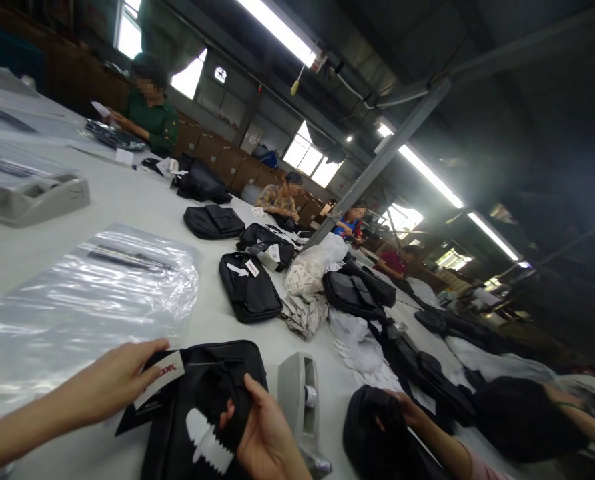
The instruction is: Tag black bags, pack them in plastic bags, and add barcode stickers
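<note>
A black bag [170, 427] lies on the white table [212, 267] right in front of me. My left hand [127, 373] pinches a hang tag [165, 377], white with red lettering on one part and black on another, at the bag's upper left. Gripped in my right hand [265, 427] is a black strap [235, 413], its fingers curled through a loop over the bag's front. Beside that hand, a white piece with a toothed edge [207, 440] rests on the bag. A grey tape dispenser [297, 400] stands just to the right.
Clear plastic bags [102, 287] lie at left, with another tape dispenser [37, 198] behind them. Several black bags, one tagged [250, 293], and crumpled paper [305, 313] spread across the table. At right, a co-worker's hand [407, 407] holds a black bag [377, 433].
</note>
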Action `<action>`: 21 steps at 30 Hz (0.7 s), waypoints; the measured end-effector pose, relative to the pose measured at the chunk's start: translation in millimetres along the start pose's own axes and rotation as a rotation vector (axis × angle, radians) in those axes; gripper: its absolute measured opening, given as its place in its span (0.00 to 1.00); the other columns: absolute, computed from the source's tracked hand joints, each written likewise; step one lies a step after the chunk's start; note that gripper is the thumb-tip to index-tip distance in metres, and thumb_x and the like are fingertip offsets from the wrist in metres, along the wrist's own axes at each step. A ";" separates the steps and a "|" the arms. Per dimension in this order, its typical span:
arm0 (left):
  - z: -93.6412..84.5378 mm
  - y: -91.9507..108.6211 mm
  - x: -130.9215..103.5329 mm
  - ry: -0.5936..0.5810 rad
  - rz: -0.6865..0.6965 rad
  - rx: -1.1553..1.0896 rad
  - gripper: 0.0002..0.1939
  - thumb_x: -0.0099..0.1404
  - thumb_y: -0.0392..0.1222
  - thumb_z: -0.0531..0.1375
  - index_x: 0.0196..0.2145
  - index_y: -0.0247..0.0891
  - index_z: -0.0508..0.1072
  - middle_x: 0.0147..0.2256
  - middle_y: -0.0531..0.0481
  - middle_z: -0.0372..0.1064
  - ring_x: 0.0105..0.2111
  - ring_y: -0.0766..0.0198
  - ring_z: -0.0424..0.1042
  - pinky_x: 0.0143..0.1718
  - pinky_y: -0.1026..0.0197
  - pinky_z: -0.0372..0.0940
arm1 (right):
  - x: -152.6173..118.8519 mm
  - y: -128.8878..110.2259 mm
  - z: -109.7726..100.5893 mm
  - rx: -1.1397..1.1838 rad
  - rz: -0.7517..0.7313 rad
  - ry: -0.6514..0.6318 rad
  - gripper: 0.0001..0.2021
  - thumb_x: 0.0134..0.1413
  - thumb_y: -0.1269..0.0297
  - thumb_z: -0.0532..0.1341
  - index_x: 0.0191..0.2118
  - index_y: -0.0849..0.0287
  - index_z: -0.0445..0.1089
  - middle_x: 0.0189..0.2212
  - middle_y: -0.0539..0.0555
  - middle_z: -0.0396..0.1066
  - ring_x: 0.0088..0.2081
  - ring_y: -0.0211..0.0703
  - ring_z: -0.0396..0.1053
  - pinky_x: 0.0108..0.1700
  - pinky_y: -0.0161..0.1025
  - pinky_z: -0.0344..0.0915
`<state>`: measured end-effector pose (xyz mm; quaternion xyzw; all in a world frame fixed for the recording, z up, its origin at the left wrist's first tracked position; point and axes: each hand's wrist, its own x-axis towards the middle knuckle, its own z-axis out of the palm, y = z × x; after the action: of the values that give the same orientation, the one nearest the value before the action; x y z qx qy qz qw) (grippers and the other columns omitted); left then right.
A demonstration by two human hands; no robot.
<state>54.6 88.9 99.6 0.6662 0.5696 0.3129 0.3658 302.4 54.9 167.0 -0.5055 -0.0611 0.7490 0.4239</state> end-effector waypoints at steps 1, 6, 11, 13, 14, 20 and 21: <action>9.1 -0.6 -5.3 0.026 -0.005 0.076 0.18 0.65 0.56 0.55 0.46 0.44 0.73 0.35 0.46 0.78 0.38 0.45 0.76 0.37 0.55 0.63 | -4.3 -2.1 2.1 0.073 0.040 -0.001 0.19 0.68 0.61 0.52 0.27 0.65 0.69 0.15 0.52 0.69 0.17 0.33 0.68 0.26 0.30 0.70; 44.1 11.3 -23.4 0.084 -0.012 0.090 0.19 0.70 0.51 0.43 0.50 0.45 0.65 0.32 0.48 0.76 0.34 0.46 0.77 0.32 0.55 0.59 | -20.5 -1.8 9.0 0.276 0.119 0.017 0.24 0.70 0.60 0.49 0.26 0.67 0.70 0.16 0.54 0.71 0.18 0.31 0.69 0.26 0.26 0.69; 73.0 30.9 -27.4 0.073 -0.311 -0.647 0.21 0.57 0.56 0.59 0.42 0.40 0.70 0.31 0.48 0.77 0.35 0.47 0.77 0.34 0.56 0.67 | -26.8 5.1 3.0 0.232 0.148 -0.106 0.21 0.69 0.60 0.53 0.30 0.68 0.73 0.22 0.54 0.75 0.22 0.33 0.71 0.29 0.29 0.71; 89.1 34.8 -27.8 0.064 -0.365 -0.840 0.22 0.56 0.58 0.60 0.41 0.38 0.71 0.30 0.48 0.77 0.36 0.47 0.77 0.35 0.55 0.68 | -27.2 5.6 0.2 0.152 0.153 -0.187 0.16 0.63 0.60 0.60 0.27 0.65 0.73 0.24 0.53 0.76 0.24 0.35 0.72 0.31 0.31 0.71; 97.2 36.4 -26.7 0.106 -0.362 -0.859 0.24 0.55 0.59 0.61 0.41 0.38 0.71 0.31 0.47 0.77 0.37 0.47 0.77 0.38 0.54 0.68 | -27.4 5.1 -0.8 0.096 0.136 -0.232 0.14 0.58 0.60 0.64 0.26 0.64 0.73 0.25 0.54 0.76 0.24 0.36 0.72 0.32 0.33 0.72; 133.5 57.0 -4.2 0.182 -0.310 -0.867 0.25 0.52 0.62 0.61 0.38 0.39 0.71 0.32 0.46 0.76 0.36 0.49 0.75 0.39 0.54 0.68 | -22.6 0.0 -16.6 -0.364 -0.355 -0.224 0.21 0.42 0.53 0.72 0.39 0.64 0.76 0.32 0.57 0.78 0.33 0.47 0.75 0.38 0.42 0.71; 136.5 61.5 -1.2 0.150 -0.311 -0.886 0.25 0.52 0.62 0.61 0.36 0.38 0.71 0.29 0.48 0.75 0.34 0.51 0.75 0.37 0.54 0.68 | -19.0 1.7 -24.4 -0.490 -0.459 -0.159 0.21 0.42 0.53 0.72 0.40 0.64 0.76 0.32 0.57 0.78 0.34 0.48 0.75 0.39 0.42 0.71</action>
<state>200.8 64.7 78.2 0.3285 0.4993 0.5143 0.6151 323.5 32.4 167.8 -0.5055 -0.3841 0.6342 0.4413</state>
